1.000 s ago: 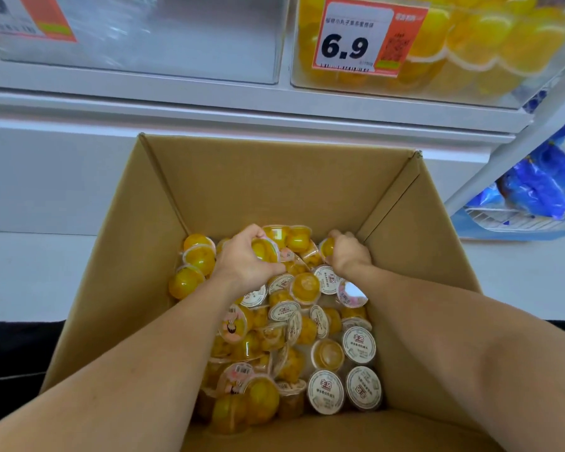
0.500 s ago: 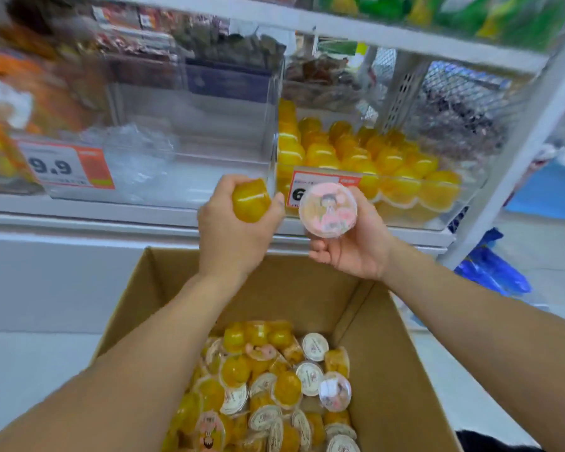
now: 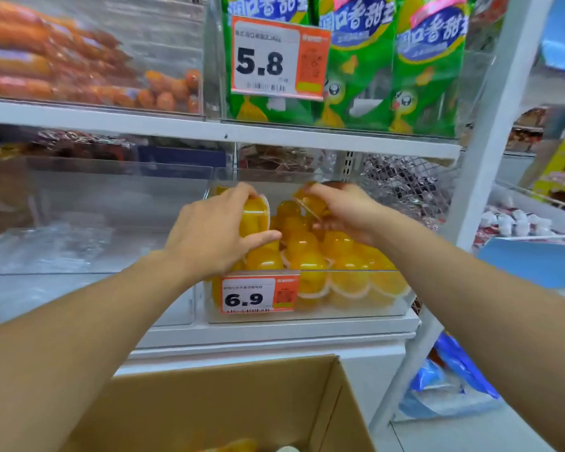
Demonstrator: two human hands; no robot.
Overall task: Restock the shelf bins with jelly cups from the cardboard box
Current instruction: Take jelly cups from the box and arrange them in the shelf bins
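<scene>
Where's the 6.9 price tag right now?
In the head view, the 6.9 price tag sits on the front wall of the jelly cup bin, at its left end, just below the left hand.

- Bright, even, cool white store lighting fills the scene; no lamp is in view.
- Shadows are soft and faint, with a darker band under the white shelf (image 3: pixel 307 133) edge.
- Pale reflections sheen the clear bin (image 3: pixel 307 308) fronts, hazing what lies behind them.
- The whole picture is slightly soft. The right hand (image 3: pixel 343 213) is motion-smeared at its fingertips; the left hand (image 3: pixel 209 236) is a little sharper.
- The price tag (image 3: pixel 258 295) reading 6.9 is legible, its small print is not.
- Wide-angle distortion bends the shelf lines and tilts the white upright post (image 3: pixel 490 158); both forearms balloon toward the lower corners.
- The cardboard box (image 3: pixel 242 406) at the bottom edge is blurred.
</scene>
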